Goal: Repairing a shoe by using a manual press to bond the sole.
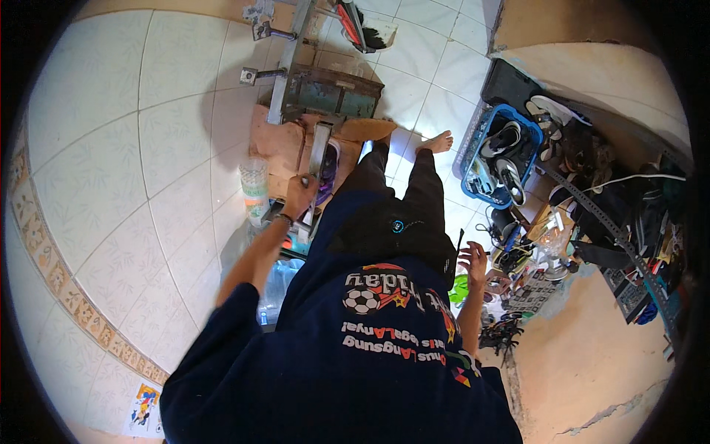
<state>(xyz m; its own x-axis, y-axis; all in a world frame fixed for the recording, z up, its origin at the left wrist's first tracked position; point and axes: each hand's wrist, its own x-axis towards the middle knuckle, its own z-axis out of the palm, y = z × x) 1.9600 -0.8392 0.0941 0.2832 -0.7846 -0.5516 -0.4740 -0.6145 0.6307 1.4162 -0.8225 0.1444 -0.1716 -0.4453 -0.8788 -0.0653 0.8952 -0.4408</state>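
My left hand (299,195) is closed at the upright grey metal bar (319,148) of a stand, with a dark band round its wrist. Just right of it, partly behind the bar, sits a dark shoe with purple on it (328,174). A clear plastic bottle (254,189) with a green and orange label stands left of this hand. Beside my right hip, my right hand (473,265) has its fingers curled. A thin dark stick-like thing (461,241) shows at its fingertips; its kind is too small to tell.
At the right, a blue plastic basket (467,174) holds several shoes. More shoes, cables and clutter crowd the wall below it. Ahead stand a worn wooden box (336,92) and a metal frame (290,63) with bolts. A tiled wall (177,140) closes the left side.
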